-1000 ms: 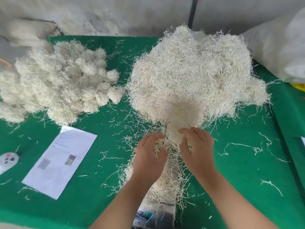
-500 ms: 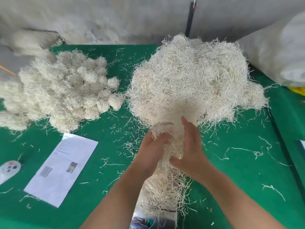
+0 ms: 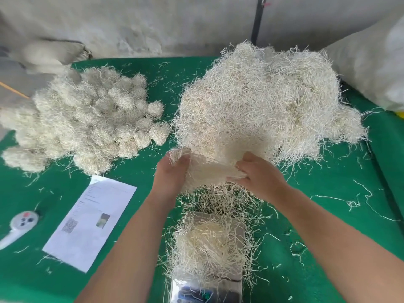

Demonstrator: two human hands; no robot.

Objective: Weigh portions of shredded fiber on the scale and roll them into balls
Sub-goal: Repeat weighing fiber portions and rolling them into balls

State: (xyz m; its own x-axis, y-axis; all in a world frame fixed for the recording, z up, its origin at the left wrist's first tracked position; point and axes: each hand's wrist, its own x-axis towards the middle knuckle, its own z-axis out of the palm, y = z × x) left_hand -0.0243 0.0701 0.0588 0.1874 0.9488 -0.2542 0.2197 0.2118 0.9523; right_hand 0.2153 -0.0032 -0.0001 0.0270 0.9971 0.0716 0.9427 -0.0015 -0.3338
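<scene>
Here, left hand (image 3: 169, 171) and right hand (image 3: 258, 173) fingers grasp fiber tuft (image 3: 209, 169) above scale (image 3: 238, 228).

Small hand-production workshop: rough concrete wall (image 3: 135, 29), green felt-covered table (image 3: 328, 215) heaped with loose shredded fiber (image 3: 262, 101) and finished fiber balls (image 3: 87, 119), a scale (image 3: 218, 278), printed instruction sheet (image 3: 91, 224), big white sack (image 3: 376, 62).

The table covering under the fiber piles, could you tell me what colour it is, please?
The table covering is green, seen clearly in the head view.
</scene>
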